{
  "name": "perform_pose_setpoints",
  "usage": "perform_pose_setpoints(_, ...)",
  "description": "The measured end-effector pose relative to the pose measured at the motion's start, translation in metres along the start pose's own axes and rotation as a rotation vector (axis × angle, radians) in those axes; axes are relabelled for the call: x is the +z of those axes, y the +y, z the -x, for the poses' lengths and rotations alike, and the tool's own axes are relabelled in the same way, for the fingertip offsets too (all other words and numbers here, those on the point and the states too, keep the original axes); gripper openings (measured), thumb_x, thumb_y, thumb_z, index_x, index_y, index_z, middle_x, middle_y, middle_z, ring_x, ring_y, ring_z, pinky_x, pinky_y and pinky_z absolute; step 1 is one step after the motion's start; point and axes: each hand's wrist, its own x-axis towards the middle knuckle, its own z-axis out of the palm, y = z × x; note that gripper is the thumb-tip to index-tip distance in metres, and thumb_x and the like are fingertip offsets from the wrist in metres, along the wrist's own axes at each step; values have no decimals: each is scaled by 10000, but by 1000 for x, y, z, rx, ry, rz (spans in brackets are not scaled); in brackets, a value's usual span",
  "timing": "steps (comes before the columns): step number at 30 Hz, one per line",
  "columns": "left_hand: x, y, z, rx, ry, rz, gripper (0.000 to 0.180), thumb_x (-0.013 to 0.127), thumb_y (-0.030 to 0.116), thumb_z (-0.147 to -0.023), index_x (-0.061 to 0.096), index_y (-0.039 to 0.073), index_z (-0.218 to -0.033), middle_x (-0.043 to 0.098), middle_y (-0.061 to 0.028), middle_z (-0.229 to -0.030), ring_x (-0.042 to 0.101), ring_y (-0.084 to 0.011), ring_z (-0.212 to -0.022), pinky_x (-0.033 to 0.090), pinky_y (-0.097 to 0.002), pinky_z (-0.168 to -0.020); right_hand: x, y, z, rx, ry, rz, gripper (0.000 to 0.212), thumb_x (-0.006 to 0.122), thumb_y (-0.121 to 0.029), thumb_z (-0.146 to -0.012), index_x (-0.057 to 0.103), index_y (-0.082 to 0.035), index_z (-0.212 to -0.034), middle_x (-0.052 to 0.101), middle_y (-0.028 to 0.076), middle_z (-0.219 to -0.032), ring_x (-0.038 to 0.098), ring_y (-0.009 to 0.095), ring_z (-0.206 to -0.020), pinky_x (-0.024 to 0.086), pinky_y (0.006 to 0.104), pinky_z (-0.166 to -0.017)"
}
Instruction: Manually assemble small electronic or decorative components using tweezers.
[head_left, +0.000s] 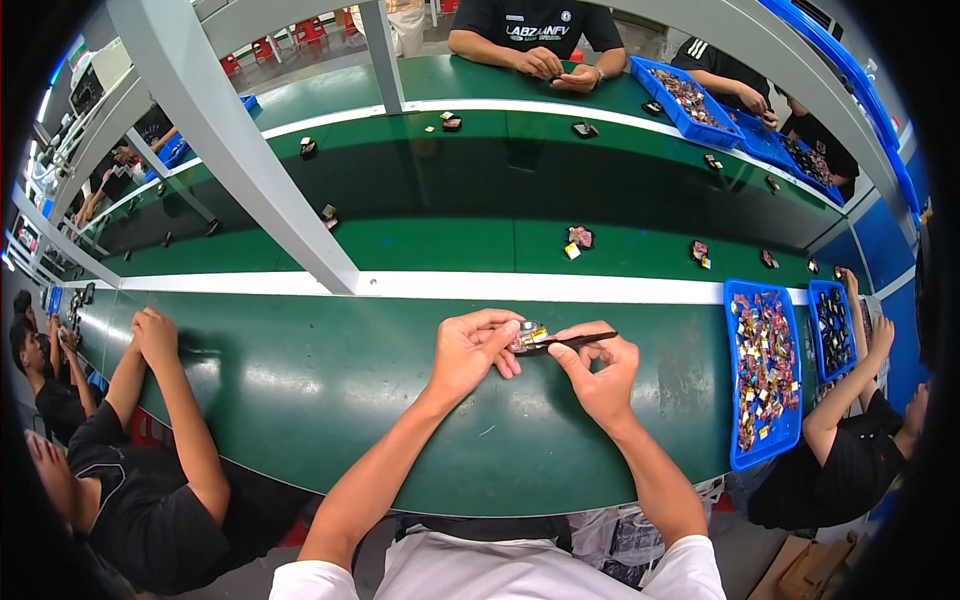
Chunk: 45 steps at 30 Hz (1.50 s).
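Green workbench (290,400), pale metal post (250,150), red stools (310,29), grey floor (322,54).

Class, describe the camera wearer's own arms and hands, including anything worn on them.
The left hand and right hand are ungloved. Both forearms are bare, with no watch or bracelet visible. Plain white sleeves show at the lower edge.

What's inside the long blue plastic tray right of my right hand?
The long blue plastic tray holds a heap of small pink, yellow and white pieces. Their top layer hides whatever lies deeper, so I can't see that.
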Motion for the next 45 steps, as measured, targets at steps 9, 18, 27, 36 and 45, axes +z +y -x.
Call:
perform_pose_setpoints(9, 8, -1, 1, 9, 8, 3, 225, 624, 89, -1000, 678, -108, -1094, 708, -167, -846, 699, -203, -590, 569, -276, -493, -7, 0, 2, -39, -45, 74, 118, 793, 30, -814, 723, 13, -907, 677, 21, -740, 431, 8, -485, 311, 201, -458)
perform_pose_setpoints(18, 10, 0, -2, -10, -28, -5, 218, 619, 87, -1003, 682, -104, -1087, 710, -160, -829, 696, -201, -576, 566, -278, -484, -12, 1, 1, -68, -30, 98, 106, 816, 0, -787, 745, -13, -865, 625, -7, -646, 382, 22, -436, 279, 227, -437)
perform_pose_setpoints(27, 21, 9, -1, -59, -48, -62, 246, 701, 50, -930, 674, -111, -1113, 714, -117, -777, 657, -124, -586, 539, -255, -502, -15, -5, 3, -262, -17, 231, 100, 821, -31, -772, 739, -54, -824, 739, 16, -732, 439, 78, -413, 341, 254, -447)
perform_pose_setpoints(36, 36, 6, -3, -73, 42, -162, 206, 692, -14, -907, 679, -107, -1090, 711, -111, -766, 645, -111, -566, 538, -251, -504, -23, 0, 2, -448, -58, 279, 133, 790, 16, -766, 719, -75, -832, 774, 16, -823, 650, 108, -537, 375, 249, -466)
perform_pose_setpoints(45, 35, 4, -12, -128, -15, -126, 210, 711, -57, -867, 662, -117, -1063, 714, -136, -805, 669, -142, -566, 564, -262, -507, -27, 2, 2, -428, -50, 262, 141, 790, 20, -759, 715, -79, -827, 766, 14, -802, 633, 125, -516, 391, 259, -474)
